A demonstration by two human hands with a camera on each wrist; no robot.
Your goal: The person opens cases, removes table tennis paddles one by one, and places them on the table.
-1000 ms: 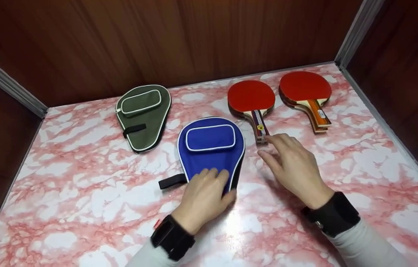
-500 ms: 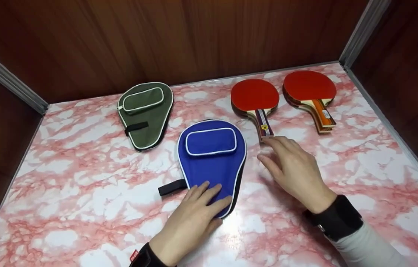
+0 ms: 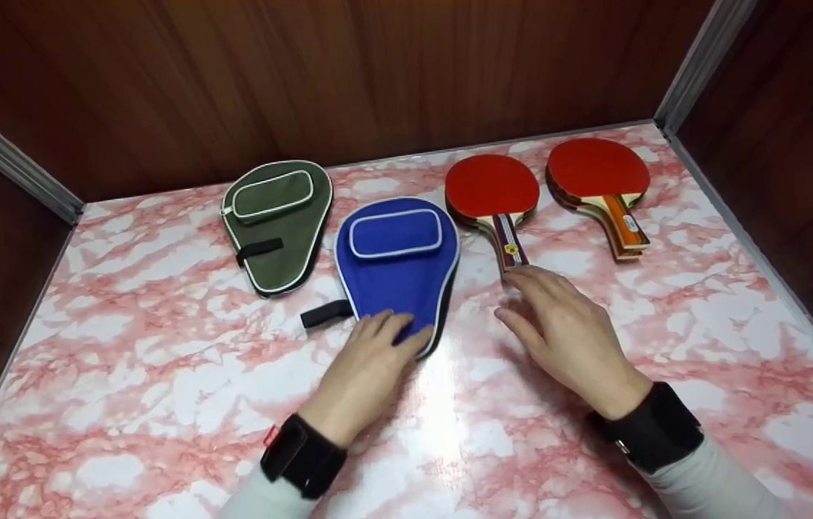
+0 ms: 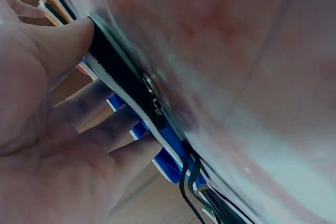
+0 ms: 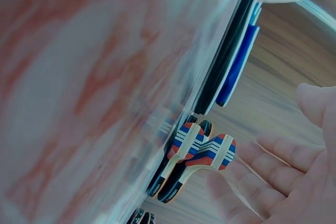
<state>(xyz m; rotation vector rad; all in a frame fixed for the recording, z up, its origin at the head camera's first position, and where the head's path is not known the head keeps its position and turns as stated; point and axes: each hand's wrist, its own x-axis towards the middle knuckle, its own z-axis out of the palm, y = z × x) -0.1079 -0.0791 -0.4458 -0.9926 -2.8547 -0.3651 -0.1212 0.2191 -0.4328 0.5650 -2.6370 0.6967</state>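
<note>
The left hand (image 3: 367,367) lies on the narrow end of a blue table tennis bat case (image 3: 396,277), fingers spread over its top. In the left wrist view the thumb (image 4: 68,40) touches the case's black side edge (image 4: 123,74), near a zip pull (image 4: 152,90). A stacked pair of red table tennis bats (image 3: 491,185) lies right of the case. At their handle ends, the right hand (image 3: 572,331) hovers with loosely bent fingers. The right wrist view shows both striped handles (image 5: 212,153) beside those fingers, with nothing gripped.
A green bat case (image 3: 284,231) lies at the back left. Another stacked pair of red bats (image 3: 597,169) with orange handles is at the back right. Brown wood-look panels (image 3: 378,79) wall in the pink marbled table (image 3: 161,404).
The left hand first slid back and spread its fingers on the blue case. Since then the case and hand have moved away from the person, slightly left. The right hand has hardly moved.
</note>
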